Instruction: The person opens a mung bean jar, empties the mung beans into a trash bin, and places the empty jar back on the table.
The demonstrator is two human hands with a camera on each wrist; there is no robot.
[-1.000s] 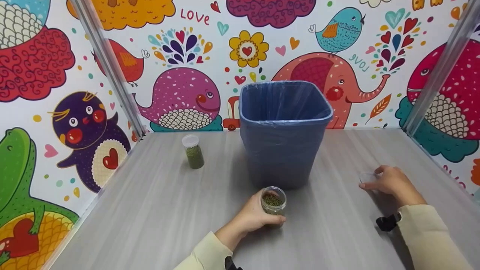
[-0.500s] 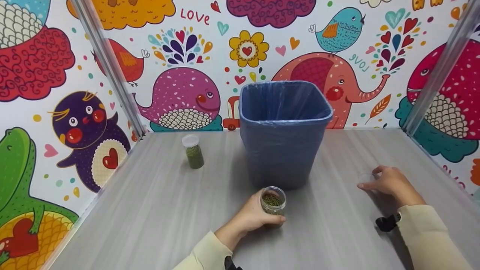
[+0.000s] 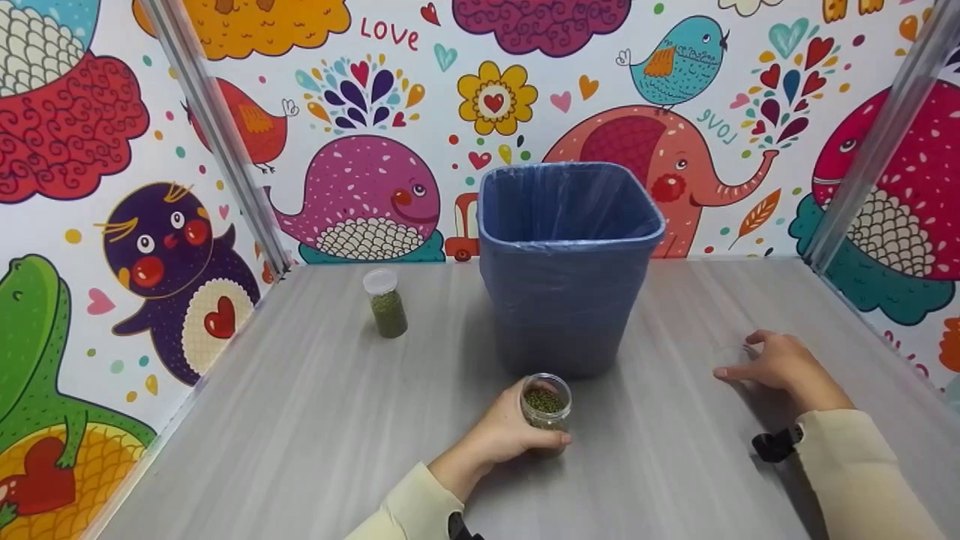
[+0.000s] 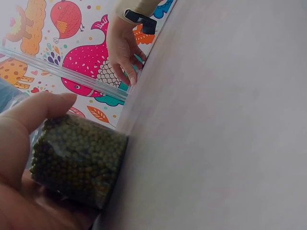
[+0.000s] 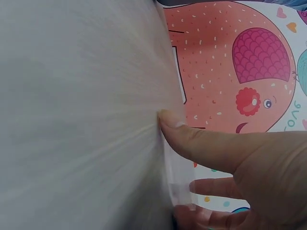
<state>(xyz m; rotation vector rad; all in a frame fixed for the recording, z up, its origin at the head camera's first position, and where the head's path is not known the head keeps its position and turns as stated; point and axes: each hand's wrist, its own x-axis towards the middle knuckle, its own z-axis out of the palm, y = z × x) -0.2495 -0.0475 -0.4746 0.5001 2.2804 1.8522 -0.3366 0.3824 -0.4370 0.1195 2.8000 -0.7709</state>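
My left hand (image 3: pixel 502 431) grips an open clear jar (image 3: pixel 546 409) of green mung beans, fingers and thumb curled round its side; the beans (image 4: pixel 79 158) show close up in the left wrist view. The jar stands upright in front of the bin. Over on the right, my right hand (image 3: pixel 780 366) is low at the tabletop, thumb and fingers around a clear lid (image 3: pixel 729 355). In the right wrist view the thumb tip meets the table, and the faint lid (image 5: pixel 180 179) shows between thumb and fingers.
A blue bin (image 3: pixel 566 300) with a clear liner stands at the back centre. Left of it is a second jar (image 3: pixel 388 307) of green beans with its lid on. Patterned walls (image 3: pixel 352 90) and metal posts (image 3: pixel 214 127) enclose the grey table (image 3: pixel 300 435).
My right fingers have shifted very slightly left with the clear lid. My left hand and the open jar have stayed in place.
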